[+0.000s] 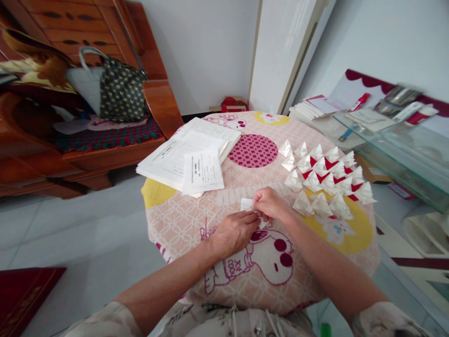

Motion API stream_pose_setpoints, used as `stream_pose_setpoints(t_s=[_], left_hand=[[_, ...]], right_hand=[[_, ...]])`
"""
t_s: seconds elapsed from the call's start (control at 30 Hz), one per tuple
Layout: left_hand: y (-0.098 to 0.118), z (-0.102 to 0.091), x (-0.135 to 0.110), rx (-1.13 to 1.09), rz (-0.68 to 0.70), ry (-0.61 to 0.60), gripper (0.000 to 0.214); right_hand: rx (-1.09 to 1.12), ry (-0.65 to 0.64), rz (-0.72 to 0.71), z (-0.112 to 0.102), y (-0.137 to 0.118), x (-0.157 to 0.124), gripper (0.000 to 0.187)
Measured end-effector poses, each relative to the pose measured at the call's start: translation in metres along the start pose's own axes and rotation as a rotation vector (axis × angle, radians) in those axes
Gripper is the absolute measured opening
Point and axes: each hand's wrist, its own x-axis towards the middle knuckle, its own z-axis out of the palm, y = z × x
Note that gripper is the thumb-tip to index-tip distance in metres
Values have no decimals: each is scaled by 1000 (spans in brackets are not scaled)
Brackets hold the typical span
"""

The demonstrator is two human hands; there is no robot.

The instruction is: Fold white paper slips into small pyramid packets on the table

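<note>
Between my hands, over the cartoon-printed tablecloth (252,285), is a small piece of white paper (246,203), partly folded. My left hand (235,232) presses on its near side, fingers together. The fingers of my right hand (269,204) are pinched on its right part. Fingers cover much of the paper, so its full shape is hidden. To the right stand several folded white paper pyramids (321,166) in rows. A stack of printed sheets (168,157) lies at the back left, with a smaller printed sheet (203,171) on top.
A glass shelf (393,159) stands beside the table's right edge, holding a red marker (360,101), papers and a metal container (401,98). At the left is a wooden seat (157,107) with a patterned bag (122,89) on it.
</note>
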Motion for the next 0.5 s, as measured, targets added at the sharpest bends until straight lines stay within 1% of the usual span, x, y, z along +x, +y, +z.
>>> stream_pose_setpoints(t_s=[0.27, 0.4, 0.5], left_hand=[[0, 1, -1, 18, -3, -20, 22], [1, -3, 0, 16, -14, -21, 20], [2, -3, 0, 9, -22, -21, 19]], right_hand=[[-29, -45, 5, 8, -5, 16, 17], [-48, -40, -31, 15, -10, 21, 16], [-93, 8, -105, 21, -16, 22, 13]])
